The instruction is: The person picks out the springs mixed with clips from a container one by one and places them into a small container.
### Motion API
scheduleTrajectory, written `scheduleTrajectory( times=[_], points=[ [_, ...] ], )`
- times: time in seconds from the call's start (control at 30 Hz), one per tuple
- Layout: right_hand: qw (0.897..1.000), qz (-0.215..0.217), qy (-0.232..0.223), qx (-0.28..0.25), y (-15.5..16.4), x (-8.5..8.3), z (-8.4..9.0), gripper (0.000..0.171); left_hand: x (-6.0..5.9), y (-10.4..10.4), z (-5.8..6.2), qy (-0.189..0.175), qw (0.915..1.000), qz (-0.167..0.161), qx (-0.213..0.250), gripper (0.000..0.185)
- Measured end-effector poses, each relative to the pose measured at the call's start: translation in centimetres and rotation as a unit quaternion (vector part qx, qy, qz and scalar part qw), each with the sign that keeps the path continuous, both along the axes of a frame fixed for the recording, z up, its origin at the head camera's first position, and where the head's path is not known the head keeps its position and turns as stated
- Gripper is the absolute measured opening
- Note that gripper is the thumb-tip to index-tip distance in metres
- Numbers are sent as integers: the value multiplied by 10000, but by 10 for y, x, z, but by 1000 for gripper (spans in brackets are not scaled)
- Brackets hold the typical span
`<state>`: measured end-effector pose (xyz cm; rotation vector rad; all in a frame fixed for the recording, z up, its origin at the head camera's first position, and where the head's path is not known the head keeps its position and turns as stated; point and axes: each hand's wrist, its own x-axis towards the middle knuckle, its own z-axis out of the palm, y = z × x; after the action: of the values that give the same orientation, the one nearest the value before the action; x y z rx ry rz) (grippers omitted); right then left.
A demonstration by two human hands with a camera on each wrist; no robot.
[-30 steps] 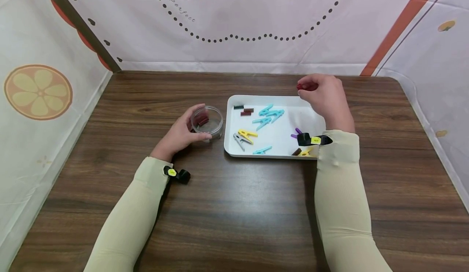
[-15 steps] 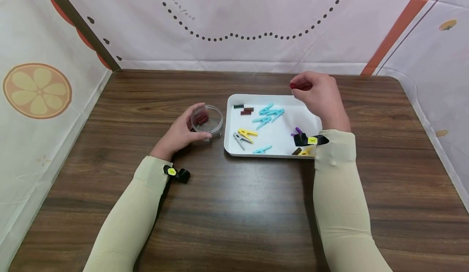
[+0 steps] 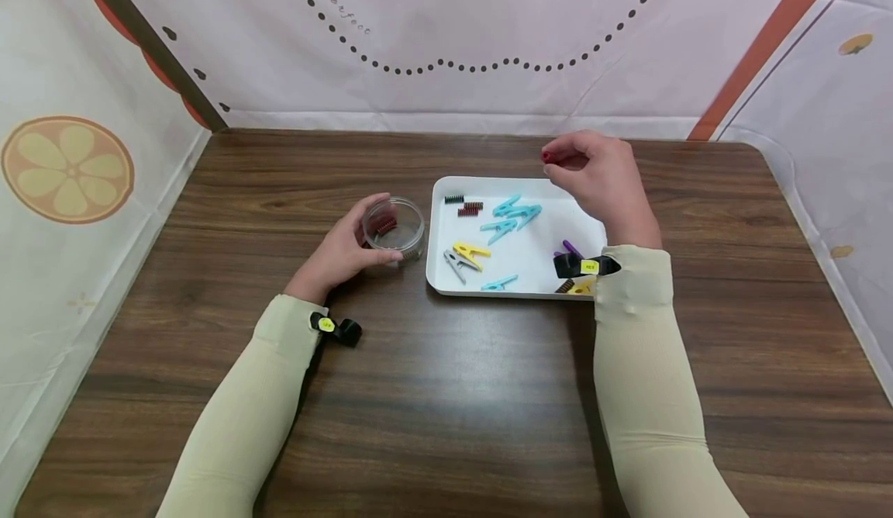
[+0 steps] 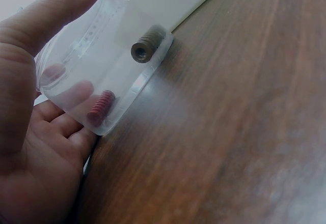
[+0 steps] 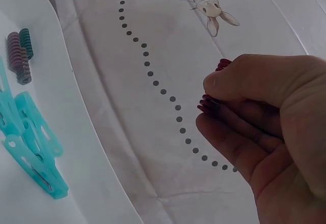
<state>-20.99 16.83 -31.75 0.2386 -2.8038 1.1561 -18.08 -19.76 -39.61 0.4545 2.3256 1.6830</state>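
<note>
My left hand (image 3: 343, 253) grips a clear round plastic jar (image 3: 394, 227) from its left side, thumb in front and fingers behind. Inside, a red spring (image 4: 102, 107) and a brownish spring (image 4: 146, 45) lie apart on the bottom. Between thumb and fingertips, my right hand (image 3: 605, 181) pinches a red spring (image 5: 208, 103) above the far right part of the white tray (image 3: 516, 295). The tray's far left corner holds a dark green spring (image 3: 454, 199) and reddish springs (image 3: 470, 209). Light-blue clothespins (image 3: 516, 215) lie near its middle.
Yellow (image 3: 472, 253) and grey clothespins (image 3: 456, 265) lie at the tray's near left, with another blue clothespin (image 3: 499, 283) by the near edge. A purple clothespin (image 3: 572, 249) and a dark spring (image 3: 565, 287) are partly covered by the right wrist camera. Printed cloth (image 3: 474, 99) borders the table's back.
My right hand has moved left, and slightly away from me, with the pinched red spring. The left hand still holds the jar in the same spot.
</note>
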Motion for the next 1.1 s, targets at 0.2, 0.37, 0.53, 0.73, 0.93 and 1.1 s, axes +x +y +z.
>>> scheduleTrajectory(
  times=[0.2,0.37,0.53,0.73,0.93,1.1],
  points=[
    [9999,132,-102,-38,-5,2,1,21,-6,-4,-13,15,10000,60,-7,91],
    [9996,233,-117,56,-10,1,2,21,-11,-7,-25,72,9999,91,-48,91],
    [9993,369,-30,67,-16,0,-1,20,-12,-7,-23,-10,10000,77,-34,92],
    [9986,493,139,120,-22,0,-3,17,-11,-6,-21,1,9999,84,-92,91],
    [9982,557,137,163,-27,-1,-4,16,-12,-7,-24,62,9999,113,-92,89],
    [9976,657,209,95,-30,0,-5,16,-14,-8,-28,41,9999,121,-29,91]
  ],
)
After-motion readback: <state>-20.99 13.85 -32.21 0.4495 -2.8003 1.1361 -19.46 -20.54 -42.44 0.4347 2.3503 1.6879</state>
